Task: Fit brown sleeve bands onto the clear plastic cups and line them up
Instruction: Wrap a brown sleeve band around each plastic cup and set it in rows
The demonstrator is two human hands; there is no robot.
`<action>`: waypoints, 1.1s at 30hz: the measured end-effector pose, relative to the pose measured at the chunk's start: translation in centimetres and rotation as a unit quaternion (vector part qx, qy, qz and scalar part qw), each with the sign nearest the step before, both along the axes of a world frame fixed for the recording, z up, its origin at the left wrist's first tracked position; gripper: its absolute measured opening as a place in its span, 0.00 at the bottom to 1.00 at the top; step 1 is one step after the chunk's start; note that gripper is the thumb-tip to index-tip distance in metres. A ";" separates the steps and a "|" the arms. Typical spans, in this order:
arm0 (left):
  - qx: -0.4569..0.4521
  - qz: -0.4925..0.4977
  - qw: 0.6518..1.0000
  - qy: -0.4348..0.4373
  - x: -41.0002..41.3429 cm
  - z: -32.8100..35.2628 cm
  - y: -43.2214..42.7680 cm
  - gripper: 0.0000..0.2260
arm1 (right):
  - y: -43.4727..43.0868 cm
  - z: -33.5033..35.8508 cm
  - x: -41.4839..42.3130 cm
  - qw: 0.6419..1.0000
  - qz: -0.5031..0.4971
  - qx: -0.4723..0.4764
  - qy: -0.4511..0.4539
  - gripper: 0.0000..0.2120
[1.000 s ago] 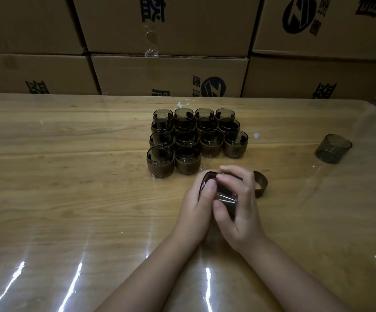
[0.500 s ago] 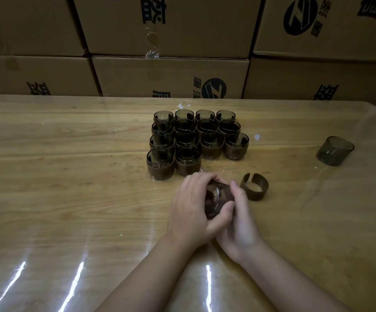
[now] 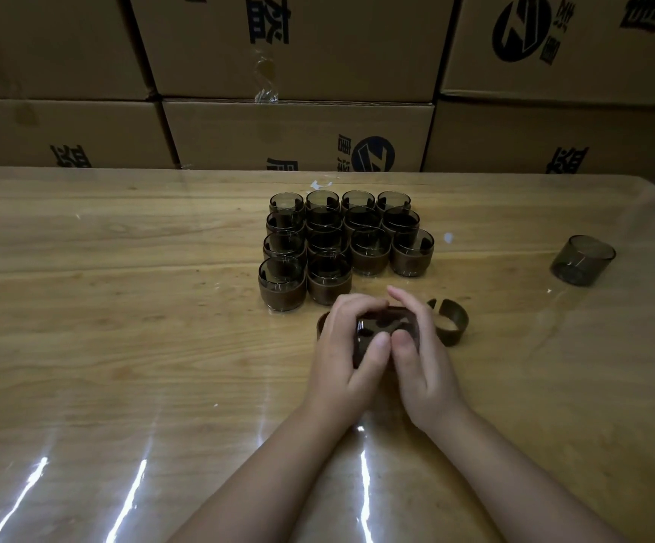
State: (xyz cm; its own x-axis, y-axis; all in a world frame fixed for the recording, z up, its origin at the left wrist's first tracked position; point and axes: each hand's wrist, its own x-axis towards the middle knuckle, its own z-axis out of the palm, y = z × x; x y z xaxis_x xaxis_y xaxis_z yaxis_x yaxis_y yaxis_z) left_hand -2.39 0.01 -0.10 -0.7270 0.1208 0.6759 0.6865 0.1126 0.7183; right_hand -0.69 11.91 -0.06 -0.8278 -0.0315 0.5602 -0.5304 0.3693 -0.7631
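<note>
A smoky clear cup [image 3: 384,327] with a brown sleeve band around it sits between both my hands, just above the table. My left hand [image 3: 347,346] grips its left side, and my right hand [image 3: 419,354] grips its right side, thumbs meeting at the front. A loose open brown band [image 3: 451,321] lies on the table just right of my right hand. Several banded cups [image 3: 341,241] stand in neat rows right behind my hands. One bare cup [image 3: 582,260] lies tipped at the far right.
Stacked cardboard boxes [image 3: 298,135] form a wall along the table's far edge. The wooden table [image 3: 122,327] has a glossy clear cover with light streaks near me.
The cup has turned from tilted toward me to more upright in my hands. My left fingers moved from over its front to its left side, and both thumbs now meet in front.
</note>
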 end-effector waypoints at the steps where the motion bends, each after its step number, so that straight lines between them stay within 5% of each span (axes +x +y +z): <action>1: 0.013 -0.003 0.999 -0.031 0.1 0.0 0.0 0.12 | 0.0 0.1 0.0 1.000 -0.001 0.011 0.021 0.22; 5: 0.114 -0.020 0.978 -0.175 0.3 0.3 0.5 0.24 | -0.3 0.3 -0.1 0.993 -0.005 0.015 0.115 0.21; 8: 0.249 -0.087 0.909 -0.323 0.3 0.3 1.2 0.28 | -0.2 0.6 -0.2 0.982 -0.039 0.066 0.174 0.17; 13: 0.334 -0.127 0.870 -0.340 -0.6 0.7 0.5 0.34 | 0.4 0.8 -0.4 0.980 -0.003 0.102 0.173 0.15; 18: 0.219 -0.011 0.942 -0.254 -1.1 0.8 -0.7 0.27 | 2.9 1.1 -1.4 0.987 -0.137 0.066 0.046 0.14; 22: 0.096 -0.016 0.978 -0.183 0.1 0.5 -0.5 0.27 | 6.6 1.0 -2.9 0.933 -0.307 0.117 -0.147 0.14; 25: -0.023 -0.037 0.992 -0.118 0.9 0.2 0.4 0.31 | 8.1 0.8 -3.4 0.885 -0.321 0.176 -0.287 0.16; 29: -0.019 -0.118 0.966 -0.231 1.4 0.3 1.4 0.35 | 8.3 0.4 -3.5 0.905 -0.288 0.129 -0.285 0.10; 33: 0.102 -0.249 0.878 -0.397 0.9 0.1 1.1 0.30 | 7.0 0.5 -3.7 0.936 -0.239 -0.068 -0.250 0.07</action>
